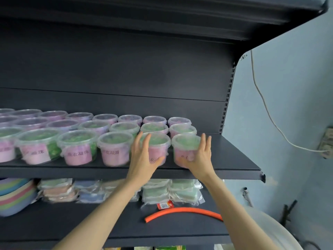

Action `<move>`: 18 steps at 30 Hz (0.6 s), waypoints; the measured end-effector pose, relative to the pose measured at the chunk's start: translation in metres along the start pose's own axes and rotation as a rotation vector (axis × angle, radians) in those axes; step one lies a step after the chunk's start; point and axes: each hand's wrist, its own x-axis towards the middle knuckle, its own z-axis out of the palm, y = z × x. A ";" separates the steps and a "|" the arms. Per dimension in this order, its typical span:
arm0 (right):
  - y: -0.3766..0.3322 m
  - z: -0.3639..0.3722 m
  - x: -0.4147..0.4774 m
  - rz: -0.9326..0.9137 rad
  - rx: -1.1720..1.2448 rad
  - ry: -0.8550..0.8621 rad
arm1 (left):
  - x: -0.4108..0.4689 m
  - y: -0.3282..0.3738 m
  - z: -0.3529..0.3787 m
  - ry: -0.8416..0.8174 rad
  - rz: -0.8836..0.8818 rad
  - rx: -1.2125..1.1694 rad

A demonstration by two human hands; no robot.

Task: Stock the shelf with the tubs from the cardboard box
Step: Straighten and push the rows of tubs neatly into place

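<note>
My left hand is spread wide, fingers straight and fanned, its palm laid against the near face of the second tub from the right in the front row; it touches the tub but does not wrap it. My right hand cups the rightmost front tub from its right side, thumb across the pink label low on the front and fingers reaching up past the rim, so this hand has the tub in a loose hold. Motion blur smears both hands, and I cannot tell how firmly the right one presses.

Both tubs stand upright at the near edge of the dark shelf, just beside each other, at the right end of the rows of tubs. The rows run left across the shelf, three deep. Each tub is clear plastic with a clear lid and a pink label; the front ones show green contents under the lid, the far row looks purple.

On the lower shelf lie flat wrapped packs, a stack of coloured bowls at the far left, and an orange tube.
</note>
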 end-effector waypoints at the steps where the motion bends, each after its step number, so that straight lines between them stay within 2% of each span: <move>1: 0.004 0.005 -0.004 0.021 0.050 0.032 | -0.010 0.000 0.005 0.079 -0.022 -0.030; 4: 0.009 0.016 -0.010 0.109 0.163 0.104 | -0.029 -0.003 0.018 0.191 -0.164 -0.064; 7: 0.013 0.026 -0.010 0.127 0.152 0.161 | -0.034 -0.003 0.027 0.179 -0.303 -0.028; 13: 0.017 0.032 -0.013 0.135 0.129 0.222 | -0.027 0.002 0.032 0.181 -0.392 0.092; 18: 0.019 0.033 -0.013 0.144 0.094 0.243 | -0.027 -0.005 0.030 0.169 -0.362 0.111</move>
